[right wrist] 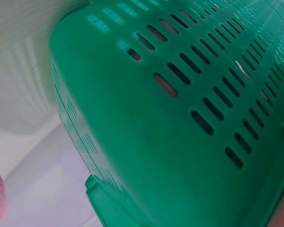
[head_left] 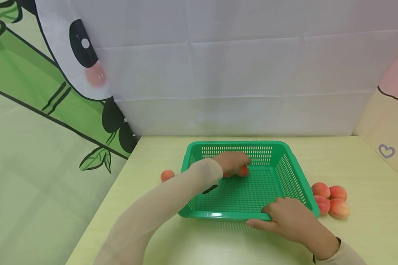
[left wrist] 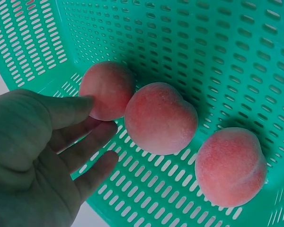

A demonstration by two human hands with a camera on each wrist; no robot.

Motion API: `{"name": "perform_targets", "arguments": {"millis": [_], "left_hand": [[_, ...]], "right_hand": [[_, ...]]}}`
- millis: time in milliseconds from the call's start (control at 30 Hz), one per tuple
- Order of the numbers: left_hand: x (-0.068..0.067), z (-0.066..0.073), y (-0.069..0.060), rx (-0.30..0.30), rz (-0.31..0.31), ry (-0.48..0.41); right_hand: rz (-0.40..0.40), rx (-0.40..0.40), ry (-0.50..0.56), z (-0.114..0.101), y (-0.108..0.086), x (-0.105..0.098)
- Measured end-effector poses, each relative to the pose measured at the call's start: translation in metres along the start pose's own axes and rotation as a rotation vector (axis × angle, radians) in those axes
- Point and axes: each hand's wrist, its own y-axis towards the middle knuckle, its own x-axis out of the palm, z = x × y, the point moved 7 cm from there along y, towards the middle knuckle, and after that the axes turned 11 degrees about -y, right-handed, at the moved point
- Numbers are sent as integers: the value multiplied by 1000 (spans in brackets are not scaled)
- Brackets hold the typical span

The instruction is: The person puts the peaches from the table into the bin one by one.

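Green basket (head_left: 233, 143) is sitting mid-table, its long sides running left to right, on a pale yellowish table (head_left: 378, 221).

Left hand (head_left: 232, 162) is working inside the basket, close to the far wall, palm turned down. Its thumb and fingers are pinching a peach (left wrist: 111, 81); one fingertip is hiding behind the fruit, the lower fingers bending loosely below it. A second peach (left wrist: 160, 120) is lying just beside the pinched one, and a third peach (left wrist: 231, 168) is lying near the second, all inside the basket. Left sleeve (head_left: 172, 193), pale, is crossing over the basket's left wall.

Right hand (head_left: 290, 221) is gripping the near rim by the right corner, fingers curling over the edge, thumb lying along the outside.

Outside: a single peach (head_left: 167, 175) is resting left of the basket, partly hiding behind the sleeve. Four peaches (head_left: 339, 208) are clustering just beside the right wall.

A whitish cloth (head_left: 238, 70) is hanging along the far side.
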Motion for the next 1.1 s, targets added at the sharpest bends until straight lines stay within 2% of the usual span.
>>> {"name": "perform_targets", "arguments": {"millis": [333,500,767,1100], "left_hand": [[5,0,-7,37,22,70],[4,-3,-8,41,29,68],[4,0,-5,60,15,196],[2,-3,-14,40,3,148]], "right_hand": [[-29,15,-2,-4,-4,5],[-28,16,0,-7,-4,6],[4,18,-5,-9,-3,2],[13,20,-18,-9,-3,1]]}}
